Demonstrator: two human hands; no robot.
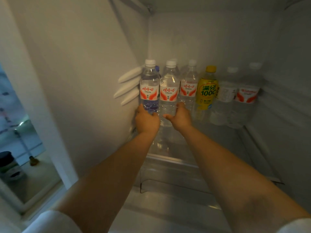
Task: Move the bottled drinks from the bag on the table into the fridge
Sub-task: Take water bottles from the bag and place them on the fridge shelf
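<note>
Both hands grip water bottles at the base on the fridge shelf (pixel 218 137): left hand (pixel 146 121) the leftmost bottle (pixel 149 88), right hand (pixel 180 117) its neighbour (pixel 169 91). A careless push can topple the standing row, because they stand close together.

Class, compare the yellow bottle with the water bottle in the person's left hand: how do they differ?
The yellow bottle has a yellow cap and label; the water bottle has a white cap and a red-and-white label. The yellow bottle stands free; the left hand grips the water bottle's base. Both stand upright on the shelf.
</note>
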